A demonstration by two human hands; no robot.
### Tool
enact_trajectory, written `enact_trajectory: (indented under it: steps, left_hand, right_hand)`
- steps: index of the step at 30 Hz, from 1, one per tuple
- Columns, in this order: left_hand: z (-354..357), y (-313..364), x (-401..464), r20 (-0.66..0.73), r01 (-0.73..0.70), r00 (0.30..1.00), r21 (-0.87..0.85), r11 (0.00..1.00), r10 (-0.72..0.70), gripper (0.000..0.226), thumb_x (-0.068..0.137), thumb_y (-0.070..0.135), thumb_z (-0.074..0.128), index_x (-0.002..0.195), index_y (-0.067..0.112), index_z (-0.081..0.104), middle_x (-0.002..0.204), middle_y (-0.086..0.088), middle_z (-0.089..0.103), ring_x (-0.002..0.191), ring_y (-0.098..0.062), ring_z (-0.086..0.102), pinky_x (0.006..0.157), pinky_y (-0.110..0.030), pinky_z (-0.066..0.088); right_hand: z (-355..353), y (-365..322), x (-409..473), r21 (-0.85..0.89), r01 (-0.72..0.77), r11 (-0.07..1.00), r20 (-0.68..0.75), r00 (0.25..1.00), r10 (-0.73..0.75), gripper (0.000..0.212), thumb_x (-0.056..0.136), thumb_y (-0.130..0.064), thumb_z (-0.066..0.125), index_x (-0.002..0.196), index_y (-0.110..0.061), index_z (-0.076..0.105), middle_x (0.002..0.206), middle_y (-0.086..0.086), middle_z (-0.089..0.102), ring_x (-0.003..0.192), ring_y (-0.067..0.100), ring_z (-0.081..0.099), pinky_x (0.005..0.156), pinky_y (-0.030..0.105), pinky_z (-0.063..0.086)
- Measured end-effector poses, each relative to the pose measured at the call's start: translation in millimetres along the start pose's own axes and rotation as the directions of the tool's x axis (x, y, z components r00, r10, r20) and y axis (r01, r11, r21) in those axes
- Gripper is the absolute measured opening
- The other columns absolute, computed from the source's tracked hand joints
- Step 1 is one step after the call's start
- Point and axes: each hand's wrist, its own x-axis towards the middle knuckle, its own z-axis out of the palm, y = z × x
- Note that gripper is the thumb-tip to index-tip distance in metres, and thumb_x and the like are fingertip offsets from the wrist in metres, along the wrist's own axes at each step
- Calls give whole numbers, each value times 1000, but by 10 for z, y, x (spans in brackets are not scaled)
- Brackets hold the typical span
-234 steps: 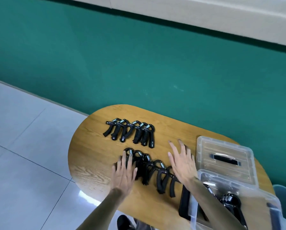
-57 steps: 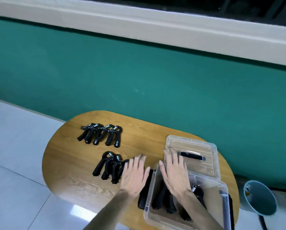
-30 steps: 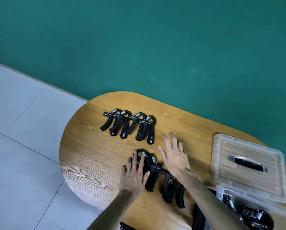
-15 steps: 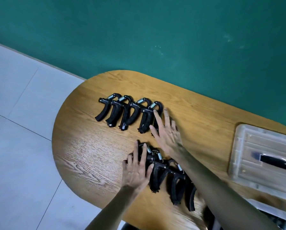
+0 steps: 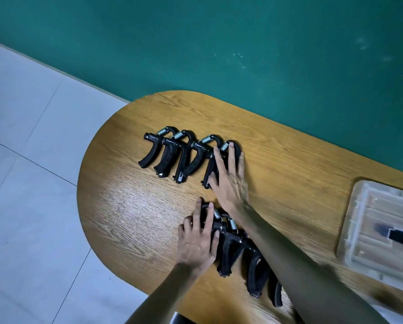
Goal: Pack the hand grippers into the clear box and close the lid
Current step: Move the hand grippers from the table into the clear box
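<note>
Two rows of black hand grippers with steel springs lie on the oval wooden table (image 5: pixel 130 206). My right hand (image 5: pixel 228 178) lies flat, fingers spread, over the rightmost gripper of the far row (image 5: pixel 172 155). The left end of the near row (image 5: pixel 238 251) is covered by my left hand (image 5: pixel 197 239), also flat with fingers apart. Neither hand has lifted anything. The clear lid (image 5: pixel 380 230) with its black handle rests at the right edge. The clear box itself is out of view.
A green wall runs behind the table. Pale floor tiles (image 5: pixel 32 183) lie to the left beyond the table's rounded end. Bare wood shows between the far row and the lid.
My right hand has slid forward from the near row onto the right end of the far row. My left hand stays on the near row. The camera has tilted down and left, losing the box.
</note>
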Motion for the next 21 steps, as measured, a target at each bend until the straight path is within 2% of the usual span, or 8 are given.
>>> enact_trajectory:
  steps: [2, 4, 8, 11, 13, 16, 19, 21]
  left_hand:
    - [-4, 0, 3, 30, 0, 1000, -5, 1000, 0, 74, 101, 53, 20, 159, 23, -14, 168, -14, -11, 93, -18, 45, 81, -38, 47]
    - [-29, 5, -1, 77, -6, 997, -25, 1000, 8, 74, 101, 52, 17, 156, 26, -23, 167, -11, -19, 99, -19, 43, 89, -40, 45]
    - [-53, 13, 9, 59, -10, 998, -50, 999, 13, 73, 100, 49, 17, 157, 26, -23, 168, -10, -11, 101, -19, 42, 92, -41, 46]
    - [-43, 35, 7, 58, 1, 998, -62, 998, 2, 71, 100, 49, 13, 157, 26, -22, 169, -9, -11, 103, -18, 43, 94, -41, 45]
    - [-58, 45, 5, 72, -3, 997, -56, 998, 7, 69, 100, 50, 9, 156, 26, -24, 168, -9, -14, 105, -18, 44, 96, -42, 44]
    - [-100, 52, -5, 97, -5, 995, -52, 999, 10, 68, 97, 52, 0, 153, 26, -30, 167, -9, -22, 109, -18, 42, 101, -43, 41]
    - [-211, 118, -43, 120, 3, 993, -34, 999, 1, 68, 93, 55, -12, 150, 27, -34, 165, -9, -27, 115, -20, 41, 106, -43, 37]
    - [-279, 159, -84, 135, 6, 991, -15, 1000, -4, 68, 93, 56, -12, 148, 26, -38, 164, -9, -29, 118, -21, 40, 108, -43, 35]
  right_hand:
    - [11, 13, 12, -6, 12, 1000, -1, 1000, -12, 86, 95, -27, 46, 154, -44, -13, 160, -5, -33, 149, 41, -11, 60, 39, 63]
    - [5, 23, 17, -32, 29, 999, -6, 1000, -29, 84, 94, -25, 46, 155, -45, -9, 161, -7, -32, 149, 43, -6, 65, 43, 63]
    - [-14, 13, 29, -61, 56, 997, -40, 997, -58, 78, 97, -17, 45, 157, -43, 3, 165, -1, -20, 148, 49, 10, 82, 56, 59]
    - [-42, 29, 32, -66, 71, 995, -55, 996, -74, 80, 94, -9, 47, 157, -42, 10, 167, -2, -12, 145, 50, 23, 81, 56, 60]
    - [-70, 79, 11, -68, 96, 993, -68, 993, -101, 78, 91, -10, 42, 156, -43, 15, 167, -4, -9, 138, 50, 35, 76, 54, 61]
    - [-144, 148, -87, -72, 103, 992, -105, 988, -110, 75, 87, -14, 37, 155, -43, 20, 167, -5, -6, 133, 47, 41, 66, 46, 63]
    - [-270, 181, -265, -73, 86, 994, -141, 985, -95, 76, 92, -10, 47, 155, -43, 20, 167, -7, -7, 132, 46, 43, 56, 36, 62]
    - [-375, 190, -401, -75, 59, 995, -145, 987, -70, 77, 92, -9, 50, 155, -42, 20, 167, -7, -6, 134, 44, 43, 53, 28, 60]
